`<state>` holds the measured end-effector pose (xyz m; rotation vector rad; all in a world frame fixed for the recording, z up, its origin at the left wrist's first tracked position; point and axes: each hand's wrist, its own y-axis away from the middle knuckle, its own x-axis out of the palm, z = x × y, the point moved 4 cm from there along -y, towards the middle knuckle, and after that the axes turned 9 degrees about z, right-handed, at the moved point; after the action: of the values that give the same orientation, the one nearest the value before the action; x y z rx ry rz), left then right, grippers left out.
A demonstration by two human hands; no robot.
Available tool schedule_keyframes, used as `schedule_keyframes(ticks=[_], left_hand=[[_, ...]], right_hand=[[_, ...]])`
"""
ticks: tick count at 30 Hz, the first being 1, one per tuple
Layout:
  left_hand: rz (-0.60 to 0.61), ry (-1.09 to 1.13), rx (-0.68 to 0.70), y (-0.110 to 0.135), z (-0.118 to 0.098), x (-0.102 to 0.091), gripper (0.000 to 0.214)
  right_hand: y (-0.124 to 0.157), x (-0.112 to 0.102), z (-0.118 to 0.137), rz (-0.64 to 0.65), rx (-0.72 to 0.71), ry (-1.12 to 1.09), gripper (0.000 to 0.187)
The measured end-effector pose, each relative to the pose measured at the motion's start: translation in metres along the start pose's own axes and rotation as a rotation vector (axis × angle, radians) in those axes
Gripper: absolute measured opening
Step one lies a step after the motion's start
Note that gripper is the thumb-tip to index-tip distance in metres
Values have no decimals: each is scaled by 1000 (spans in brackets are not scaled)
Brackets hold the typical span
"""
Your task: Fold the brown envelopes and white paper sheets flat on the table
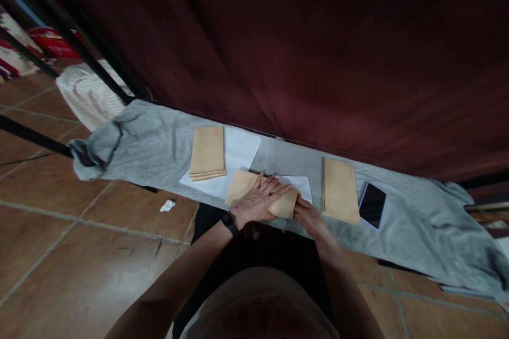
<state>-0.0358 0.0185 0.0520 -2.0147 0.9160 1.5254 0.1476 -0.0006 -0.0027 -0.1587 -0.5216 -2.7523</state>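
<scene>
A brown paper envelope (240,184) lies crosswise in front of me, its right end bent upward. My left hand (257,202) presses flat on top of it with the fingers spread, a dark band around the wrist. At the raised right end, the fingers of my right hand (310,218) are closed on the envelope's edge, partly hidden by the paper. White paper sheets (240,144) show beneath and behind the envelope. To the left is a small stack of brown envelopes (208,149), and a second stack of envelopes (340,189) lies to the right.
A phone (373,205) rests beside the right stack. Grey cloth (155,143) covers the narrow bench, backed by a dark red curtain (278,63). Dark metal bars (35,137) stand at the left. A crumpled white scrap (167,205) is on the tiled floor.
</scene>
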Motion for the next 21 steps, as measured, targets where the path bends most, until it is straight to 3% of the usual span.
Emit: schedule_keyframes(ticks=[4, 12, 21], left_hand=[[23, -19, 32, -2, 0, -1, 113], [65, 13, 49, -6, 7, 4, 112], [100, 31, 37, -5, 13, 11, 120]], right_hand=[[-6, 2, 1, 43, 95, -145, 38], [-18, 14, 7, 112, 122, -314, 33], [-16, 11, 0, 108, 138, -375, 32]])
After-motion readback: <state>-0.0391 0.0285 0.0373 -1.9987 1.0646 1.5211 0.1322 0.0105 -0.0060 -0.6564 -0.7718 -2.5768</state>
